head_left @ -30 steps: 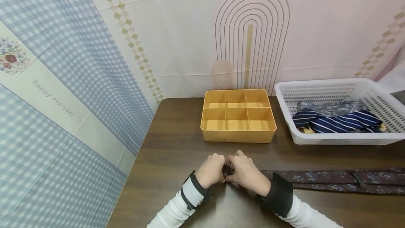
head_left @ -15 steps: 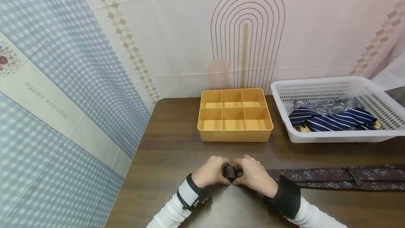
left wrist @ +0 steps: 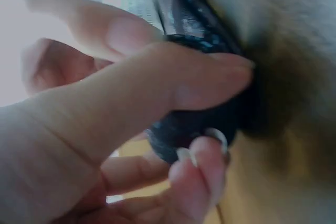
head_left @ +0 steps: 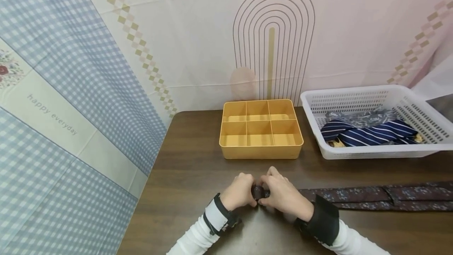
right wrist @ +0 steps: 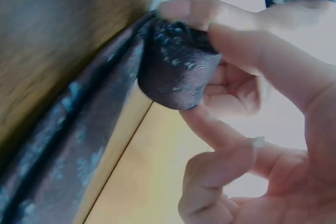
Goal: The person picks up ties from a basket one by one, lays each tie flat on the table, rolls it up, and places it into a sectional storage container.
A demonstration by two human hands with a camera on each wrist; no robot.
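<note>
Desk: dark brown wood grain.
On desk: yellow divided organizer; white basket; dark patterned tie, partly rolled.

A yellow six-compartment organizer sat at frame centre on a dark wooden table; at right, a white basket held a navy striped tie.

The only readable words are "happy everyday", printed in small grey lowercase letters on the pale band that runs slantwise across the blue checked cloth at the left of the head view. No other writing, number, brand or sign can be read in the head view or either wrist view.
</note>
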